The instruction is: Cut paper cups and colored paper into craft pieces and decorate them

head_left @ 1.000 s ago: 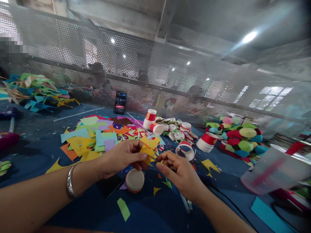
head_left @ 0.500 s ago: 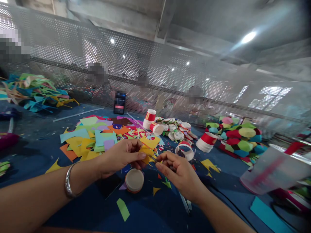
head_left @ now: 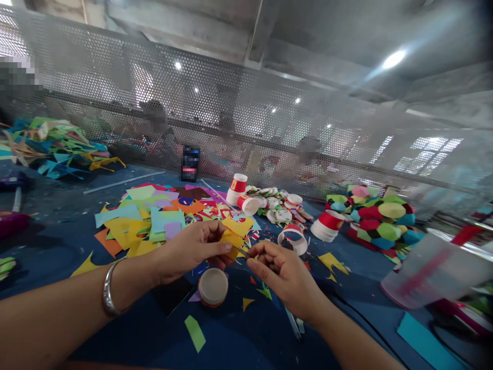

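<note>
The yellow paper [head_left: 231, 240] sits between the two hands, pinched by the left hand's [head_left: 210, 247] thumb and fingers. Just beside it, the right hand [head_left: 279, 270] grips a slim, mostly hidden tool [head_left: 244, 253] at the paper's edge.

No readable text — anywhere.

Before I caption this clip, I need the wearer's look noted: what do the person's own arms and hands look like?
The left hand and right hand are ungloved. A shiny, silver-coloured, metal-looking bangle circles the left forearm near the hand; the right forearm shows no jewellery. No sleeves are in view on either.
</note>
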Tool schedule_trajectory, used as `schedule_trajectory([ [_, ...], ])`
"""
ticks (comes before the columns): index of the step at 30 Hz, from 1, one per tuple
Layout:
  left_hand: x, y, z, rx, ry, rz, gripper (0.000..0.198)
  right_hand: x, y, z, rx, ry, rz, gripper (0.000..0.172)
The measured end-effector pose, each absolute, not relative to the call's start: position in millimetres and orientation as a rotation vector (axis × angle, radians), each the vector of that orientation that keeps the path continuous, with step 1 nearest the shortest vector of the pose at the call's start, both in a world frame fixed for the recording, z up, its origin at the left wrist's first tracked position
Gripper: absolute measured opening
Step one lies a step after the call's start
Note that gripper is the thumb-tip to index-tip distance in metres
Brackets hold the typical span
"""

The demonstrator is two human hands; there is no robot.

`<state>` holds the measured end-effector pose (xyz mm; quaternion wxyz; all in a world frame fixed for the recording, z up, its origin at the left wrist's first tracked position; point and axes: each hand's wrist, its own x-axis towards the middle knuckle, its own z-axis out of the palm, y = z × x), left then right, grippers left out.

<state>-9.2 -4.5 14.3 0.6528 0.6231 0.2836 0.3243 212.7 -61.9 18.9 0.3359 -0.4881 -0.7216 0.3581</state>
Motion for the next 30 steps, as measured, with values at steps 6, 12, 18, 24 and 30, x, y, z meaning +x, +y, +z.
schedule_trajectory([
  [6, -9.4, -3.5, 13.7, 1.414, 0.621, 0.744, 0.021, 212.6, -62.6, 18.9, -1.267, -1.886, 0.937, 0.029],
  [12, -9.5, -4.9, 15.7, 1.408, 0.638, 0.742, 0.023, 212.8, -62.2, 19.3, -1.264, -1.879, 0.925, 0.028],
  [18, -8.4, -5.8, 16.4, 1.399, 0.629, 0.732, 0.02, 213.4, -61.8, 18.4, -1.277, -1.887, 0.916, 0.028],
  [24, -8.5, -6.4, 17.0, 1.391, 0.64, 0.744, 0.02, 212.4, -61.4, 18.5, -1.273, -1.885, 0.93, 0.028],
  [30, -8.3, -7.5, 18.0, 1.402, 0.634, 0.733, 0.02, 213.1, -63.1, 18.0, -1.28, -1.903, 0.921, 0.027],
])
